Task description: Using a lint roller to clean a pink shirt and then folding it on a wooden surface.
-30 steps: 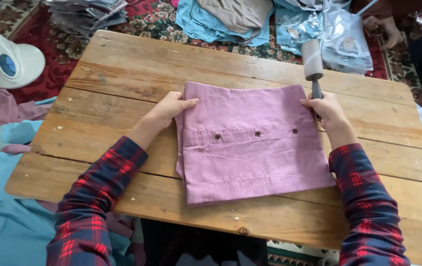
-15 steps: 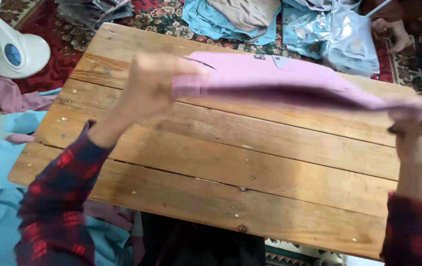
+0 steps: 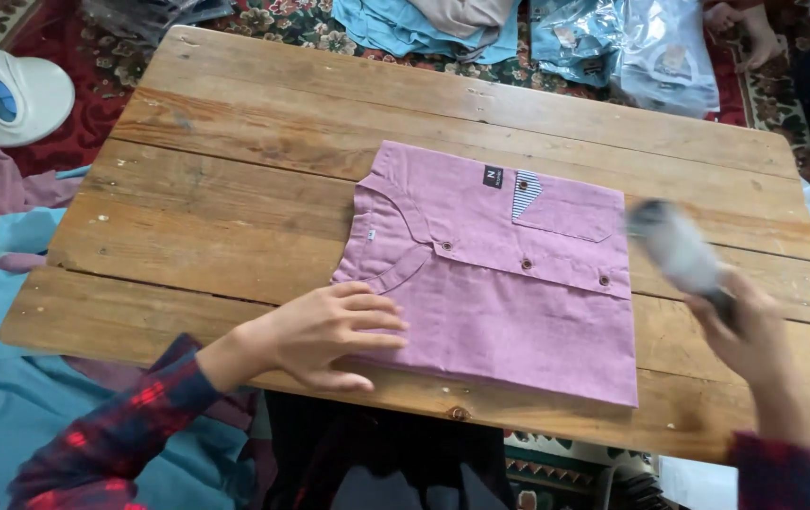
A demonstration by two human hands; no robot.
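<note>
Shirt point(image 3: 499, 283) sits folded on the table point(image 3: 235, 151); left hand point(image 3: 329, 331) spread flat pinning it, right hand point(image 3: 754, 331) gripping a lint roller point(image 3: 679, 247). I'd keep it pinned and roll in straight strokes.

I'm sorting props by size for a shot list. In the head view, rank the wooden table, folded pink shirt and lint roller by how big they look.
1. wooden table
2. folded pink shirt
3. lint roller, smallest, though blurred and raised toward the camera

Other things around the table

A white fan point(image 3: 8, 90) is sitting far left; blue clothes point(image 3: 443, 33) and shiny bags point(image 3: 650, 52) are lying far.
</note>
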